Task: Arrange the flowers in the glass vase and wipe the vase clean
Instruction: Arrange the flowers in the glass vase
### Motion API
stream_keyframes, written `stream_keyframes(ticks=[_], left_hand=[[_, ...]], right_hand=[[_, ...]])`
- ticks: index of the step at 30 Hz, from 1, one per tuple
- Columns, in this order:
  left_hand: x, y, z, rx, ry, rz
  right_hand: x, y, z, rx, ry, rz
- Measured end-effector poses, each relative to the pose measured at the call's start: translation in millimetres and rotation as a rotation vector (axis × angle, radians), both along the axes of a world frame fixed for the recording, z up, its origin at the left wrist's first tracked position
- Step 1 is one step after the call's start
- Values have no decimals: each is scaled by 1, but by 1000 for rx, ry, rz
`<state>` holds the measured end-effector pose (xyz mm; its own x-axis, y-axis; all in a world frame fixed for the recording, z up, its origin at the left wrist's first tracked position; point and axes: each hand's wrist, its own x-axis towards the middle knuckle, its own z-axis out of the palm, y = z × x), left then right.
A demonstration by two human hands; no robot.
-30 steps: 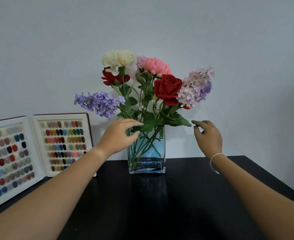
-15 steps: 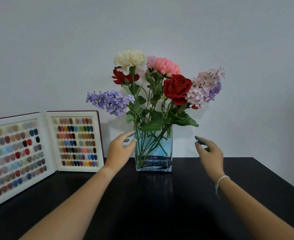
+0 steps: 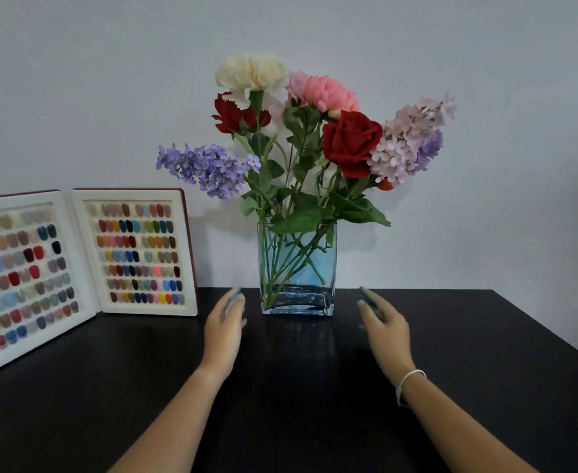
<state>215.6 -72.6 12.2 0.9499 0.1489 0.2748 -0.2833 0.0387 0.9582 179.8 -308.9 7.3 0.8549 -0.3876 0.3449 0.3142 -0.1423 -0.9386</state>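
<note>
A rectangular glass vase [image 3: 297,268] with a blue tint stands on the black table [image 3: 468,353] near the wall. It holds a bunch of flowers [image 3: 301,131]: a red rose, cream, pink and dark red blooms, and purple and lilac sprays leaning out to either side. My left hand [image 3: 224,331] hovers low just left of the vase's base, fingers apart, holding nothing. My right hand [image 3: 384,331] is at the same height to the right of the vase, also empty, with a white bracelet on the wrist. Neither hand touches the vase.
An open book-like display of coloured nail samples [image 3: 76,264] leans against the wall at the left, its right panel close to my left hand. The table's right edge [image 3: 553,336] runs back towards the wall.
Both hands have come down from the leaves at the vase's rim to the level of its base and drawn back from it. The view has shifted, so the vase appears further right.
</note>
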Motion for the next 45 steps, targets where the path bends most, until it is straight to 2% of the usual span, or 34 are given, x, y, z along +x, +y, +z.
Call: stream_keyframes(ticks=[1, 3, 14, 19, 32, 45], left_hand=[[1, -1, 5, -4, -3, -13], [29, -17, -26, 7, 40, -78], [31, -36, -11, 24, 30, -237], [33, -31, -11, -79, 88, -250], [11, -31, -15, -94, 82, -289], [-41, -39, -16, -54, 79, -312]], right_hand=[[2, 2, 3, 16, 1, 25], [28, 1, -23, 11, 28, 37], [42, 23, -15, 78, 75, 211], [44, 22, -16, 102, 116, 231], [44, 12, -10, 223, 135, 327], [18, -1, -8, 301, 147, 306]])
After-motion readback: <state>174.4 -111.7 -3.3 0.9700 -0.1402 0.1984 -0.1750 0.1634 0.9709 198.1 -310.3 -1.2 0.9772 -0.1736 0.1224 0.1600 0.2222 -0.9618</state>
